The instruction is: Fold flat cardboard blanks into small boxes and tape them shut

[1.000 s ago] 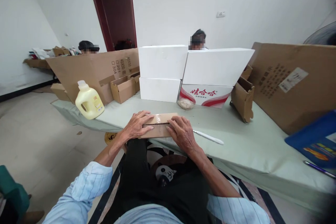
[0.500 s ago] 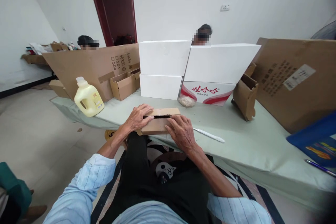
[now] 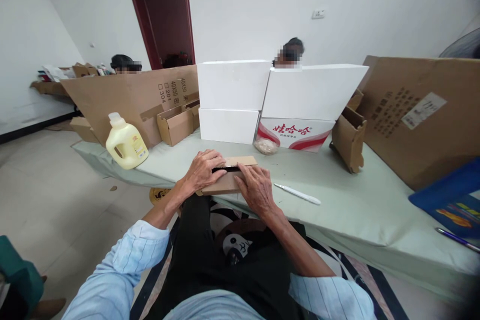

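A small brown cardboard box (image 3: 225, 186) lies at the table's near edge, with a dark gap along its top between two flaps. My left hand (image 3: 204, 170) grips its left side, thumb and fingers over the top by the gap. On the right end, my right hand (image 3: 258, 187) holds the box with bent fingers pressing at the same gap. The inside of the box cannot be seen. Just right of my right hand, a slim white-handled knife (image 3: 300, 194) rests on the green tablecloth (image 3: 348, 210).
White boxes (image 3: 232, 85) are stacked across the table's middle, a small clear-wrapped bundle (image 3: 266, 146) before them. A yellow jug (image 3: 126, 142) and open cardboard boxes (image 3: 176, 125) stand left. At right are another open box (image 3: 348, 140), a large carton (image 3: 420, 115) and a pen (image 3: 457, 240).
My left hand has slid a little to the right along the top of the box. My right hand has shifted slightly left, so the hands are closer together.
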`<state>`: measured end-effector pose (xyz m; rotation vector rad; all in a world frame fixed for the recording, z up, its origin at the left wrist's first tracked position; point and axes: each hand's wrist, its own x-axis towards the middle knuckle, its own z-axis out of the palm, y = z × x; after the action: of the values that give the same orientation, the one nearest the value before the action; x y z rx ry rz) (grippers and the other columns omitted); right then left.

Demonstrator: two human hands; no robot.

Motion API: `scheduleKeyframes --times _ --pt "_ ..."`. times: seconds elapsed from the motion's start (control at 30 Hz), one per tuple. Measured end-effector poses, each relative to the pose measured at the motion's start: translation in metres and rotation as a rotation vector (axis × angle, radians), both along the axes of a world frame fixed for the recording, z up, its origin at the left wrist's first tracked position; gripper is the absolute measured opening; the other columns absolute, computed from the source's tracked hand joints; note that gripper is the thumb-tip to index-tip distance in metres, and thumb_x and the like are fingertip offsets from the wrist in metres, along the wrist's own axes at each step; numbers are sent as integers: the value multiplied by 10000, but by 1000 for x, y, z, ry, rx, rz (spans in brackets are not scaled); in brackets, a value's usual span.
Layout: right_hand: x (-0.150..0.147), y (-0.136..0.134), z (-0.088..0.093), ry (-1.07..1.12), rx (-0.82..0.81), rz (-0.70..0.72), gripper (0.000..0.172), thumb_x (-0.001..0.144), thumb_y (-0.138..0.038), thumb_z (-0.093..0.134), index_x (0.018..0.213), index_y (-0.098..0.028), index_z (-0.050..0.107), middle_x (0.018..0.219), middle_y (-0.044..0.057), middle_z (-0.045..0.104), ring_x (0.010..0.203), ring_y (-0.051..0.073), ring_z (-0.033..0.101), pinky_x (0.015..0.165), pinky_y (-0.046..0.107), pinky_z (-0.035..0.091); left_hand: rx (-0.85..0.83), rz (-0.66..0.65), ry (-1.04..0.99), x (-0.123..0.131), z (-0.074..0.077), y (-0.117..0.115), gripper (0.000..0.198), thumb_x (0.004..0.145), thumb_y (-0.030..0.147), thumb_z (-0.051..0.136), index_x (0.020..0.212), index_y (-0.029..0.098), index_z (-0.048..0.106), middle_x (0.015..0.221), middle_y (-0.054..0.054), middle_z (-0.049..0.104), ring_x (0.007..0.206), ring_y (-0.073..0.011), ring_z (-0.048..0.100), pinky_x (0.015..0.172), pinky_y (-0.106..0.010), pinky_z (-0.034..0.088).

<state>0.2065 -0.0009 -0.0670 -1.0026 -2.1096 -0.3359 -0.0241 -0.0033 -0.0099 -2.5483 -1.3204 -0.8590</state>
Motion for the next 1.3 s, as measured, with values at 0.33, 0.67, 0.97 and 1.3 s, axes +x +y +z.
scheduleKeyframes --times 0.33,0.67,0.97,1.3 --pt "0 0 -3 0 -6 4 374 1063 -301 542 1418 -205 610 1122 112 772 1080 294 621 975 451 398 20 -54 101 14 2 8 276 1064 258 517 910 225 745 1010 -78 736 990 -234 662 927 -391 516" --pt "1 1 -4 -2 -5 21 396 1039 -273 576 1422 -184 612 1104 109 772 1061 292 618 973 449 415 -49 -60 67 20 9 11 215 1024 194 508 862 210 649 940 -77 700 928 -234 653 844 -363 520" --pt "1 3 -8 8 5 18 409 1043 -278 575 1444 -197 601 1114 108 776 1054 285 628 957 446 424 -143 -132 -50 12 19 13 31 924 201 630 927 204 661 959 -51 693 861 -209 643 790 -339 528" --pt "2 4 -9 12 7 43 418 1054 -279 571 1460 -181 581 1140 119 790 1053 281 656 967 446 426 -16 -83 169 20 11 8 256 1026 188 503 886 216 716 980 -81 712 967 -231 665 846 -344 535"
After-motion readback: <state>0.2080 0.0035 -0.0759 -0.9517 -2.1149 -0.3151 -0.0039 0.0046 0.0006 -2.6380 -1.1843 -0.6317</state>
